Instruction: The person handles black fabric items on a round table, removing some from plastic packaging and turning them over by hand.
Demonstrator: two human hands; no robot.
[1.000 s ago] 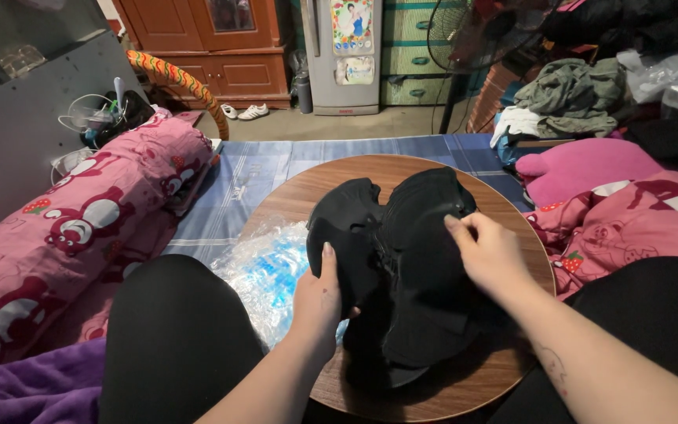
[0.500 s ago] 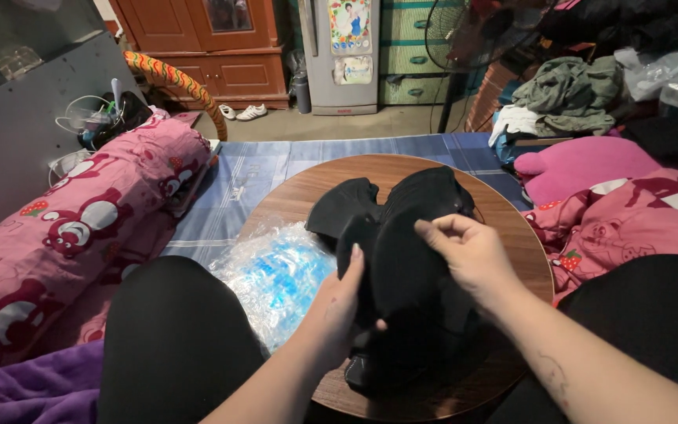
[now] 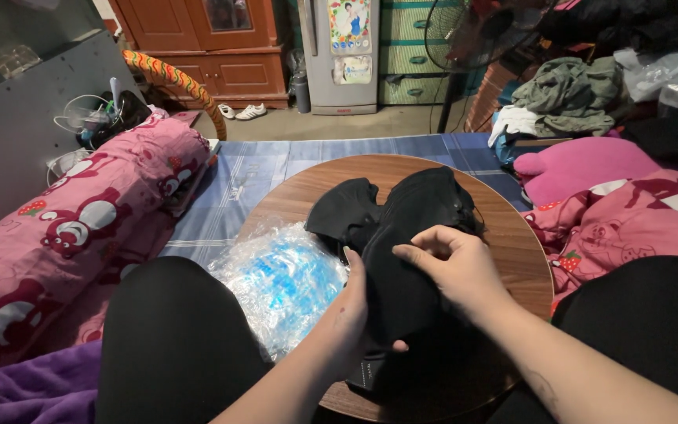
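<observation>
A black piece of clothing lies on a round wooden table in front of me, partly folded over itself. My left hand grips its near left edge, with the thumb on top of the cloth. My right hand pinches a fold of the same black cloth near its middle. A crumpled clear plastic bag with blue print rests at the table's left edge, against my left knee in black trousers.
A pink bolster with a bear pattern lies on the left, and pink bedding on the right. A blue checked mat covers the floor beyond the table. Behind stand a wooden cabinet, a small fridge, a fan and piled clothes.
Both hands have drawn the black cloth together and folded it narrower. My right hand moved from the cloth's right edge toward its middle. My left hand lifted its near edge.
</observation>
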